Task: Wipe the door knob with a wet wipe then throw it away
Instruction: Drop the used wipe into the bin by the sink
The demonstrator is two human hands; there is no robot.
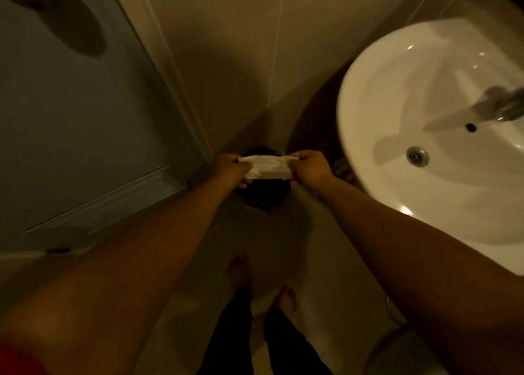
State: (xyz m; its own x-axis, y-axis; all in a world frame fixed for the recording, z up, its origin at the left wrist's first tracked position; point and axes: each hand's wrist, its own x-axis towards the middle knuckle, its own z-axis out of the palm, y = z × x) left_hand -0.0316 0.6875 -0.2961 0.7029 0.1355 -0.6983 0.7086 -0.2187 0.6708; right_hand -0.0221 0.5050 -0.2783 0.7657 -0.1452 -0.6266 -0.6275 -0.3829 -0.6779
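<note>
A white wet wipe is stretched flat between both hands at the middle of the head view. My left hand pinches its left end and my right hand pinches its right end. Directly below the wipe, on the floor in the corner, stands a small bin with a black liner. The grey door fills the left side; its knob is not visible.
A white washbasin with a metal tap juts out at the right, close to my right forearm. Beige tiled wall lies ahead. My bare feet stand on the pale floor below.
</note>
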